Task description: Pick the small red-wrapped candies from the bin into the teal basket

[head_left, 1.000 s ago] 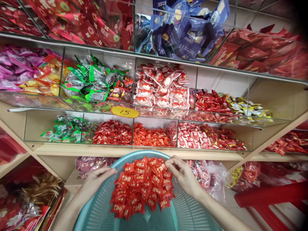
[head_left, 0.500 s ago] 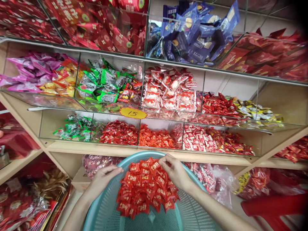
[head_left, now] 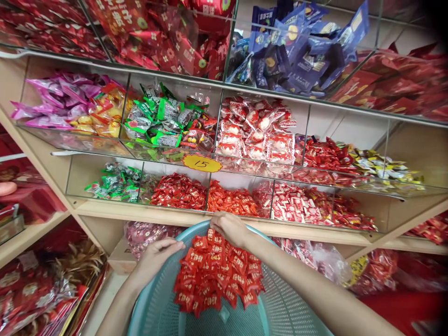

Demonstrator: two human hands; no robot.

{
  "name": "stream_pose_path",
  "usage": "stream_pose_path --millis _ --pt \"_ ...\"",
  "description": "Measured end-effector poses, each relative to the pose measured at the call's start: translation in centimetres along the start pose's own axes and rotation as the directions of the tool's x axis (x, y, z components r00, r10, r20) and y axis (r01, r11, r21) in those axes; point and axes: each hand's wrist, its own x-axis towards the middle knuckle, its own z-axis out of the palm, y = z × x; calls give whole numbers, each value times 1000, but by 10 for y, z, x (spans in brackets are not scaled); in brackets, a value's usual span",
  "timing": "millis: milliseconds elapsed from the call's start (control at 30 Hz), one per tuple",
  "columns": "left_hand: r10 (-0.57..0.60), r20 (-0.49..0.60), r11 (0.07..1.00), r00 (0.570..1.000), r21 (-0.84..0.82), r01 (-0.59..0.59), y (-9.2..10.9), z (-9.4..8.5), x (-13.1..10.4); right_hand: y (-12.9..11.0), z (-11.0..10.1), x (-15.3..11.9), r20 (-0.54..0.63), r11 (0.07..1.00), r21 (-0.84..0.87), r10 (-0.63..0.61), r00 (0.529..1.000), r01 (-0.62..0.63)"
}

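A teal perforated basket point(head_left: 150, 298) stands in front of me, with a pile of small red packets point(head_left: 219, 275) with gold lettering inside it. My left hand point(head_left: 159, 259) rests at the basket's left rim, its thumb and fingers closed on that rim. Over the far edge of the pile, near the back rim, is my right hand point(head_left: 229, 228), its fingers pinched together at a red packet at the top of the pile.
Behind the basket, clear-fronted shelf bins hold orange-red packets point(head_left: 231, 200), green packets point(head_left: 117, 182) and blue packets point(head_left: 297, 56). A yellow price tag point(head_left: 202, 163) reads 15. Bagged goods point(head_left: 150, 235) lie under the wooden ledge point(head_left: 126, 212).
My right hand has moved left along the pile's far edge, and its forearm reaches further across the basket. My left hand stays at the rim. The view has shifted slightly.
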Motion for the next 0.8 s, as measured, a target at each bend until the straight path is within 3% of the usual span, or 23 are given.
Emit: stream_pose_path --millis 400,600,800 --pt "7 -20 999 1000 45 -6 0 0 1 -15 13 3 87 942 -331 99 991 -65" --pt "3 -22 997 1000 83 -2 4 1 1 -18 20 3 66 934 -352 99 993 -70" --pt "19 -38 997 999 73 -17 4 1 1 -17 12 -7 -20 947 -308 91 996 -93"
